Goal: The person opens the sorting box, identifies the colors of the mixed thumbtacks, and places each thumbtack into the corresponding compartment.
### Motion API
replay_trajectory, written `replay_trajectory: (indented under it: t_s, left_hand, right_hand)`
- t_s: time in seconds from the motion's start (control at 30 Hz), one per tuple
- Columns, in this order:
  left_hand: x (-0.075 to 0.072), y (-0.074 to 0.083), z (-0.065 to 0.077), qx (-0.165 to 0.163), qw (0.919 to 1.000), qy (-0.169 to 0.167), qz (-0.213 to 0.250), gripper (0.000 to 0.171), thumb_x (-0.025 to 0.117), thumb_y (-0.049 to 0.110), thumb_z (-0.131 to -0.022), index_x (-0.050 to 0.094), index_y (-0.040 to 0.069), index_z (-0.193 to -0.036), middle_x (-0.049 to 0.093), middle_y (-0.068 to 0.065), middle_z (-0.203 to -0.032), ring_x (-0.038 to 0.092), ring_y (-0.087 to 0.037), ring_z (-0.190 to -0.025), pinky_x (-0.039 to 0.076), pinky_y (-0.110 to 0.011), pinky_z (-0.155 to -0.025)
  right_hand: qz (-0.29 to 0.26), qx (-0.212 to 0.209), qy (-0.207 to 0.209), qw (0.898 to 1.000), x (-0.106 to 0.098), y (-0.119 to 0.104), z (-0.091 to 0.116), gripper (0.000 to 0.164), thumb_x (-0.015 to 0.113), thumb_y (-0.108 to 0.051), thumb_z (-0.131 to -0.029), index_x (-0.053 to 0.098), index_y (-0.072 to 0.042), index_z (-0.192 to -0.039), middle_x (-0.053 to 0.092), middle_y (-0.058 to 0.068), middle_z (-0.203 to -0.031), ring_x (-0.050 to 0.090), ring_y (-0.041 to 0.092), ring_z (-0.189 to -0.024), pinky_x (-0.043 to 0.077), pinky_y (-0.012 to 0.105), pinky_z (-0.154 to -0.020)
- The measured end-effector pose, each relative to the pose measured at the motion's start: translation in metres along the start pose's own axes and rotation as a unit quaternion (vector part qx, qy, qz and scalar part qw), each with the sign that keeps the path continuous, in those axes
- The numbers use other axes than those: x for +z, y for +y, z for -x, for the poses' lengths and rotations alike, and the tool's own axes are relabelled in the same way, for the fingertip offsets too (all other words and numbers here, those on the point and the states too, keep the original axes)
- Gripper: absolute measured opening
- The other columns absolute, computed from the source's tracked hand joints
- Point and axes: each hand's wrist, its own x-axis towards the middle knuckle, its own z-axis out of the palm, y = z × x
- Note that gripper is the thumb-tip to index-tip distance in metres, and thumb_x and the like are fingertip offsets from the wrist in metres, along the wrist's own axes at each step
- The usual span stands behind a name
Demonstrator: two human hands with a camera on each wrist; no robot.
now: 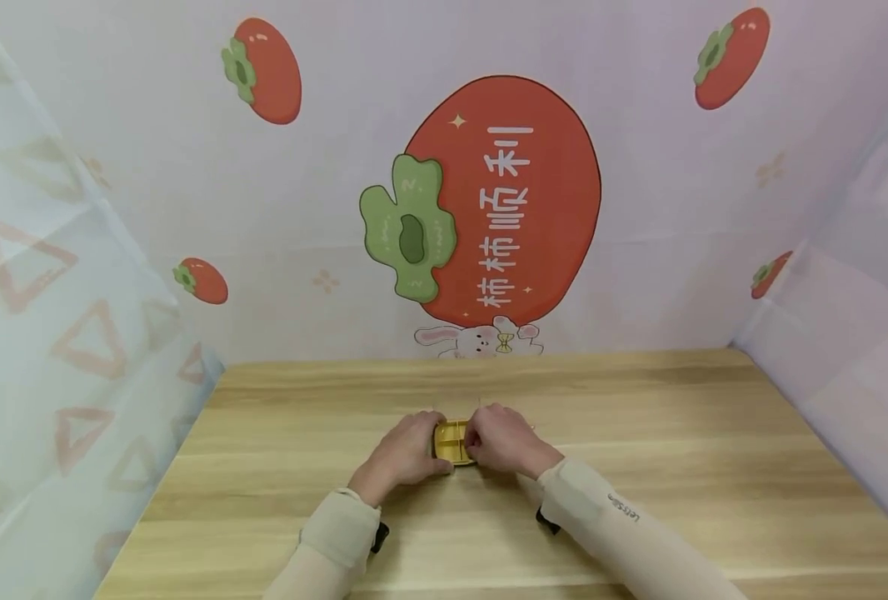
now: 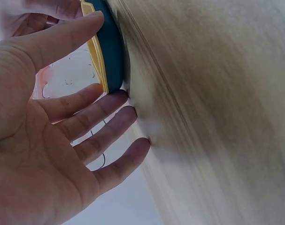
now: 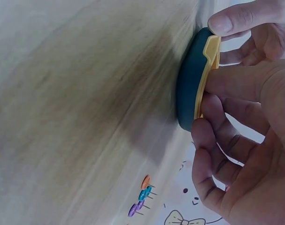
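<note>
And there's the box [image 1: 446, 452], dark teal outside, yellow within, sitting open side up on the desk [image 1: 676, 500]! Thin dividers [image 1: 459, 437] split its inside into compartments. Left fingers [image 2: 93, 113] hold one end; right fingers [image 3: 236, 83] cover part of the other.

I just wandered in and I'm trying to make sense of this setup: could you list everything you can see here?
Compartment box: one, dark teal outside and yellow inside, on the table between the hands
Thumbtacks: about five, orange, teal and purple, on the table right of the box
Table: one, light wood-grain, under everything
Back cloth: one, pale, behind the table
Persimmon prints: five, red with green leaves, on that cloth; the largest bears white lettering
Rabbit print: one, white, below the largest
Side cloths: two, pale, patterned, left and right
Sleeves: two, cream, on the forearms
Left hand: one, bare, gripping the box
Right hand: one, bare, fingertips at the box
</note>
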Motion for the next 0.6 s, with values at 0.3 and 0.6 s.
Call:
replay_trajectory:
  t_s: [0.3, 0.6]
  left_hand:
    - [0.0025, 0.0021, 0.0005, -0.002, 0.9999, 0.004, -0.009, 0.062, 0.088, 0.024, -0.08, 0.058, 0.0, -0.129, 0.062, -0.008, -0.107, 0.053, -0.021, -0.089, 0.049, -0.041, -0.08]
    - [0.0021, 0.0038, 0.0024, -0.005, 0.9999, 0.004, -0.012, 0.062, 0.088, 0.024, -0.08, 0.058, -0.001, -0.129, 0.062, -0.008, -0.106, 0.053, -0.022, -0.089, 0.049, -0.041, -0.081]
  right_hand:
    - [0.01, 0.003, -0.009, 1.0, 0.0019, 0.0019, -0.001, 0.019, 0.076, -0.003, -0.081, 0.072, -0.016, -0.067, 0.059, -0.011, -0.063, 0.049, 0.006, -0.056, 0.046, 0.024, -0.055]
    - [0.022, 0.01, -0.007, 1.0, 0.0005, -0.0023, -0.0004, 0.014, 0.079, -0.005, -0.081, 0.076, -0.014, -0.071, 0.064, -0.008, -0.068, 0.053, 0.008, -0.06, 0.05, 0.027, -0.06]
